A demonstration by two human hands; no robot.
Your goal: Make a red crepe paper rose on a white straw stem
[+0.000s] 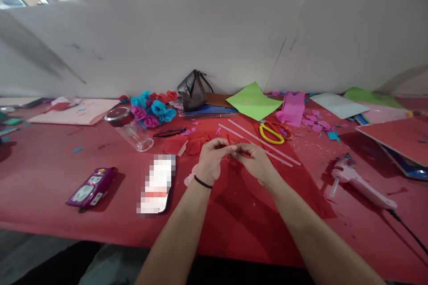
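My left hand [212, 159], with a black band at the wrist, meets my right hand [256, 162] over the middle of the table. Both are closed, fingertips pinched together on a small piece of red paper [228, 139]. Fingers cover most of that piece, so its shape is hard to make out. Under the hands lies a large thin red sheet [244, 213]. Cut red paper pieces [199, 144] lie just beyond my left hand. Two long translucent glue sticks [281, 147] rest past my right hand, beside scissors [272, 134] with yellow and orange handles.
A pink glue gun [364, 187] with a cord lies at right. To the left are a phone [157, 185], a purple case [92, 188] and a tipped clear jar [130, 129]. Paper flowers [155, 109], a dark pouch [193, 91] and green paper [254, 101] sit near the white partition [214, 40].
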